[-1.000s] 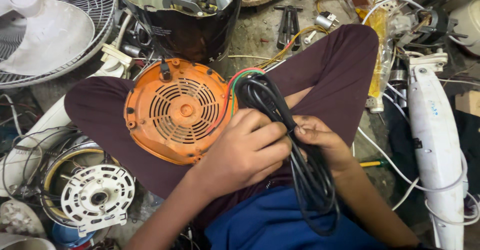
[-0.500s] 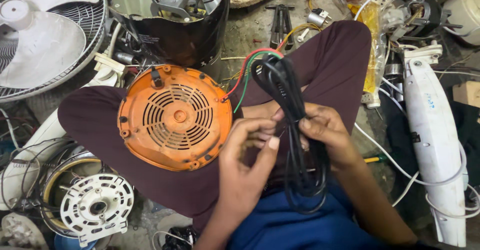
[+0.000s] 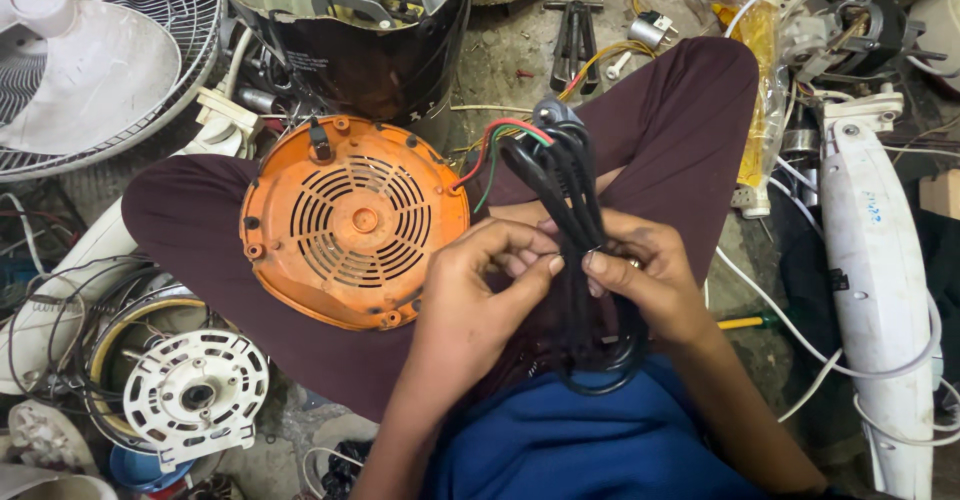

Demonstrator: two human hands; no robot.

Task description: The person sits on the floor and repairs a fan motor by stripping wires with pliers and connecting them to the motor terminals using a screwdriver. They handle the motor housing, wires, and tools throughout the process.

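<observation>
A clear yellow-tinted plastic packet (image 3: 757,90) lies right of the knee — no labels, signs or screens.

Two hands (image 3: 560,290), one black cable (image 3: 570,210), one orange cover (image 3: 352,220).

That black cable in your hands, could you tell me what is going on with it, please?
A person sits cross-legged on the floor, both hands gathering a looped black cable. The left hand and the right hand pinch the bundle together. An orange round vented cover rests on the left knee, coloured wires running from it.

Bare forearms, maroon trousers, blue shirt, a ring on right hand (image 3: 645,275)
</observation>
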